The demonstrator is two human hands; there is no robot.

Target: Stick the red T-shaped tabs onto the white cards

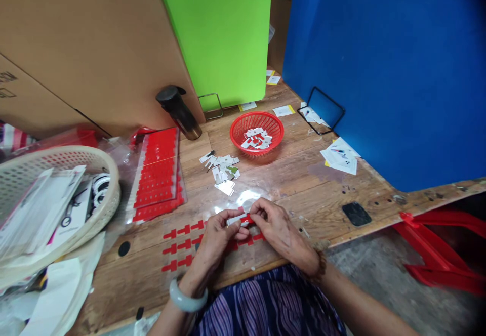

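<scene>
Close to the table's front edge, my left hand [215,240] pinches a small white card [236,219] between thumb and fingers. My right hand [279,232] is closed on a red T-shaped sticker [247,218] at the card's right end; its fingertips touch the card there. Beneath both hands lies a clear sheet with rows of red T-shaped stickers [185,245], partly hidden by my hands. Just beyond them is a loose pile of small white cut cards [224,169]. A red plastic basket [257,118] behind the pile holds several cards with red pieces on them.
At left stand a cream basket [114,174] of packed cards and a stack of red sticker sheets [156,169]. A dark bottle [179,112] leans near the cardboard [94,37]. Green [224,32] and blue boards [379,63] rise behind. Printed cards [340,156] lie right; a red stool [436,255] stands below.
</scene>
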